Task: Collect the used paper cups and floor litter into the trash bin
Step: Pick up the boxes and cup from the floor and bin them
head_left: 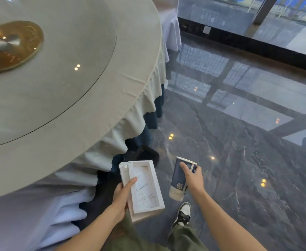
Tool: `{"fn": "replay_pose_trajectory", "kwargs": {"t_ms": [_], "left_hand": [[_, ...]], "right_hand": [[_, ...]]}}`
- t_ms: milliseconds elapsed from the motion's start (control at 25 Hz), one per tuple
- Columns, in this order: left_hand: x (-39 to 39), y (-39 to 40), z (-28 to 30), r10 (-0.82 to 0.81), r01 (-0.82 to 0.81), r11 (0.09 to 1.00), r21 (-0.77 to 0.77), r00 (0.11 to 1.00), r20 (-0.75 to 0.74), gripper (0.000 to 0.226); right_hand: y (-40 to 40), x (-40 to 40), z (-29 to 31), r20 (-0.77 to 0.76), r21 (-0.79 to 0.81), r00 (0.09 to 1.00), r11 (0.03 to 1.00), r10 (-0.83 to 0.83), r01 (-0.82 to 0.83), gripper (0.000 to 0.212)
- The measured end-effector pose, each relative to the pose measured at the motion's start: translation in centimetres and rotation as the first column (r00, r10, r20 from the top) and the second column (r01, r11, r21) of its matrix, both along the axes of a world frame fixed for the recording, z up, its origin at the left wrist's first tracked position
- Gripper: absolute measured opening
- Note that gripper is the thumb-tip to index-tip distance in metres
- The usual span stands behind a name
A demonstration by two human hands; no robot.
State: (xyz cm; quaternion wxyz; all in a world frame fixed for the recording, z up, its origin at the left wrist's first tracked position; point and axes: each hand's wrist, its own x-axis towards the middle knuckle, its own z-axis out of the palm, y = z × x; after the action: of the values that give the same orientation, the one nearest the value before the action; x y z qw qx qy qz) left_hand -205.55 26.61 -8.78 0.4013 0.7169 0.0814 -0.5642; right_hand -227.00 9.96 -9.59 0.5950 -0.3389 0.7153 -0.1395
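- Head view: you are gripping a white box in your left hand, thumb lying over its open top and fingers curled under its side, so it is staying level and the paper slips inside are not sliding out.
- Your right hand is wrapping its fingers round the upper part of a dark paper cup, holding it upright near the rim; that grip looks chosen to keep any dregs from tipping onto the floor.
- Both things are hanging in the air in front of your legs, just beside each other, above the dark polished floor and next to the round bench with its draped cloth.
- A dark object is sitting low at the bench skirt just beyond the box; whether it is the bin I cannot tell.
- With both hands loaded, you are probably carrying this lot to the bin, which is not clearly showing here.
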Motion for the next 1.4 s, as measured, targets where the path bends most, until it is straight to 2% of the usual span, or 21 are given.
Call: {"fn": "replay_pose_trajectory", "kwargs": {"t_ms": [80,120,240,360,480,600,640,760,880,960,1000,1080,1160,1280,1400], "left_hand": [[3.3,1.5,-0.7,0.005,-0.006,1.000,0.015,1.000,0.017,0.057],[5.2,2.1,-1.1,-0.023,0.023,0.999,0.031,1.000,0.009,0.052],[10.1,3.0,-2.1,-0.189,0.189,0.981,0.034,0.982,-0.008,0.071],[14.5,3.2,-3.7,-0.400,0.399,0.915,0.055,0.916,0.013,0.086],[16.8,2.6,-5.4,-0.509,0.504,0.859,0.092,0.859,0.052,0.087],[17.9,1.9,-7.3,-0.523,0.516,0.851,0.100,0.851,0.057,0.080],[18.3,1.7,-8.0,-0.509,0.502,0.859,0.103,0.859,0.060,0.075],[18.8,0.7,-9.0,-0.414,0.408,0.908,0.091,0.909,0.055,0.062],[18.2,0.0,-9.7,-0.321,0.318,0.943,0.098,0.947,0.020,0.064],[17.6,-0.6,-10.2,-0.286,0.284,0.954,0.096,0.958,0.007,0.062],[17.2,-0.8,-10.4,-0.277,0.275,0.956,0.099,0.961,0.002,0.063],[16.4,-1.2,-11.1,-0.283,0.280,0.952,0.121,0.959,0.011,0.065],[15.8,-1.4,-11.9,-0.296,0.288,0.945,0.154,0.955,0.030,0.066],[15.3,-1.4,-12.7,-0.340,0.323,0.924,0.202,0.939,0.053,0.064],[15.5,-1.0,-13.4,-0.342,0.317,0.920,0.232,0.937,0.075,0.053]], "right_hand": [[1.1,4.4,-2.1,-0.016,0.064,1.000,0.998,0.014,-0.013,0.062],[1.6,6.6,-3.2,-0.035,0.082,0.999,0.997,-0.001,0.004,0.063],[2.0,11.5,-6.5,-0.098,0.095,0.993,0.993,-0.066,0.076,0.070],[1.8,15.2,-10.8,-0.121,0.117,0.990,0.989,-0.076,0.091,0.082],[0.8,18.0,-14.6,-0.115,0.110,0.991,0.991,-0.067,0.080,0.088],[0.1,20.0,-17.3,-0.135,0.145,0.991,0.989,0.026,-0.006,0.104],[0.1,20.4,-18.1,-0.163,0.169,0.985,0.985,0.065,-0.037,0.101],[1.6,20.1,-18.9,-0.198,0.168,0.972,0.981,0.127,-0.094,0.071],[5.2,18.8,-16.7,-0.133,0.244,0.983,0.965,0.127,-0.091,0.068],[8.2,18.1,-14.5,0.005,0.320,0.994,0.942,0.110,-0.105,0.064],[9.4,17.8,-13.3,0.122,0.374,0.988,0.918,0.090,-0.130,0.061],[11.1,17.2,-11.6,0.341,0.465,0.939,0.860,0.044,-0.209,0.050],[12.2,16.6,-11.4,0.446,0.492,0.895,0.834,0.005,-0.250,0.038],[13.2,16.1,-13.1,0.430,0.481,0.902,0.840,0.023,-0.251,0.034],[12.8,16.1,-14.1,0.284,0.440,0.958,0.894,-0.048,-0.085,0.029]]}}
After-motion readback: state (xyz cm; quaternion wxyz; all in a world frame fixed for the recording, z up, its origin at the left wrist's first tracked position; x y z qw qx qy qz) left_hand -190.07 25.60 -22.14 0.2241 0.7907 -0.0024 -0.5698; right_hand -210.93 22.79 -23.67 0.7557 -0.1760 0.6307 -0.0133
